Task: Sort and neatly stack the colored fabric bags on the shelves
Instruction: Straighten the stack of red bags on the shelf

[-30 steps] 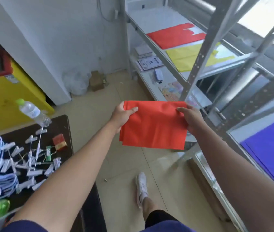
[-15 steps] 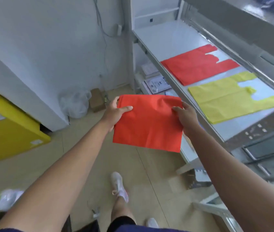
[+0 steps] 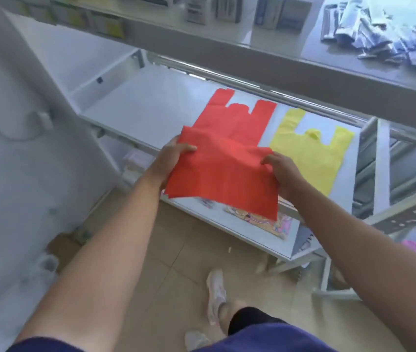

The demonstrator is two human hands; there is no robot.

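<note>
Holding a folded red bag (image 3: 222, 174) out above the front edge of the middle shelf (image 3: 156, 107), partly covering the flat red bag (image 3: 237, 118) spread there. Pinching its left edge with the left grip (image 3: 173, 156), thumb on top. Clasping its right edge with the right grip (image 3: 283, 171), fingers curling over the cloth. Facing a yellow bag (image 3: 311, 148) spread flat just right of the flat red bag, handles pointing to the back. Standing on the tiled floor (image 3: 176, 262), one white shoe (image 3: 215, 293) forward.
</note>
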